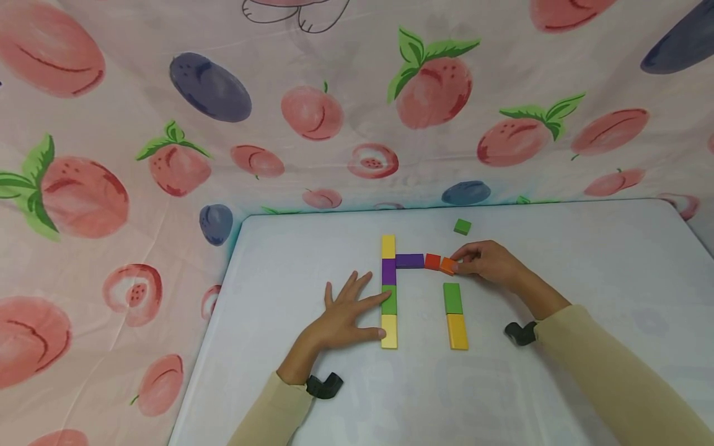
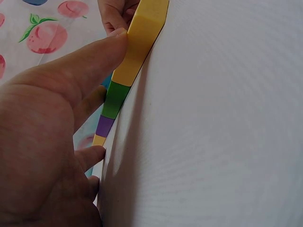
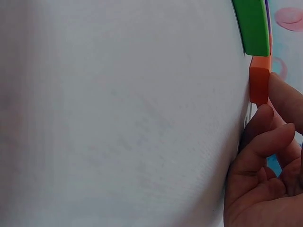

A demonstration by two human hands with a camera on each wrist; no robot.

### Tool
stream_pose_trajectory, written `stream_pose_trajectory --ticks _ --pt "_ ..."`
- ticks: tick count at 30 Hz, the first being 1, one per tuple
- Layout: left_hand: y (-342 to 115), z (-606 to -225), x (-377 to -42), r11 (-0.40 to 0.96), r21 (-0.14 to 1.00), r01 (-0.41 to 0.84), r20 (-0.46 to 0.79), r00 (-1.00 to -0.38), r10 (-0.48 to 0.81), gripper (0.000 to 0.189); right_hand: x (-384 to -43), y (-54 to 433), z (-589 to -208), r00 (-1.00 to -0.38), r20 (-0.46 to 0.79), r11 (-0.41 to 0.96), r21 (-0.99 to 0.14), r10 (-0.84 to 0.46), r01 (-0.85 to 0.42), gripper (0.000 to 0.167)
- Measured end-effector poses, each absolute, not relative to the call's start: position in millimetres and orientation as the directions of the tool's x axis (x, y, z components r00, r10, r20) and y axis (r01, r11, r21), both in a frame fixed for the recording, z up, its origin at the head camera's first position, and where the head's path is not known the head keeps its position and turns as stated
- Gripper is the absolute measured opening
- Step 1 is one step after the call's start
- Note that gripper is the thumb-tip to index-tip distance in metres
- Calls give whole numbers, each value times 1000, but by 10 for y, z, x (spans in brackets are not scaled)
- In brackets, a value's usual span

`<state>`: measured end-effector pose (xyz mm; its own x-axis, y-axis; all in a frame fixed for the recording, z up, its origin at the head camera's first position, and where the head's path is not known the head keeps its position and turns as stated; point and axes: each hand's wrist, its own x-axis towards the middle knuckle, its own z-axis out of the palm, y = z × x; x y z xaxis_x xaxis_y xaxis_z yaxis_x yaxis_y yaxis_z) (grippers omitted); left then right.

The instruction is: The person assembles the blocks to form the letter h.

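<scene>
A column of flat blocks lies on the table: a yellow block [image 1: 388, 246], a purple block [image 1: 388, 271], a green block [image 1: 390, 303] and a pale yellow block [image 1: 392, 337]. Against its left side, my left hand [image 1: 340, 319] spreads its fingers, index finger on the green block and thumb at the pale yellow one. A second purple block [image 1: 409, 261], a red block [image 1: 432, 261] and a slightly turned orange block [image 1: 447, 266] extend rightward from the column. My right hand [image 1: 491, 263] pinches the orange block [image 3: 259, 80] at its right end.
Below the orange block, a green block [image 1: 453, 298] and a deeper yellow block [image 1: 457, 332] form a short column. One small green block [image 1: 462, 227] lies near the table's [image 1: 558, 384] back edge. Fruit-patterned cloth [image 1: 334, 68] hangs behind and at the left.
</scene>
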<state>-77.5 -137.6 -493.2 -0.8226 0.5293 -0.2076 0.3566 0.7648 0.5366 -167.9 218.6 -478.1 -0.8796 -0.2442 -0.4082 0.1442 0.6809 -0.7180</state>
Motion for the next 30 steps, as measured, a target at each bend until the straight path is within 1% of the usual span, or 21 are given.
stream_pose_trajectory --ticks 30 --pt "-1383 -4961 -779 765 532 362 -206 -822 531 75 -1657 2158 -4767 -889 -389 694 -709 -240 123 32"
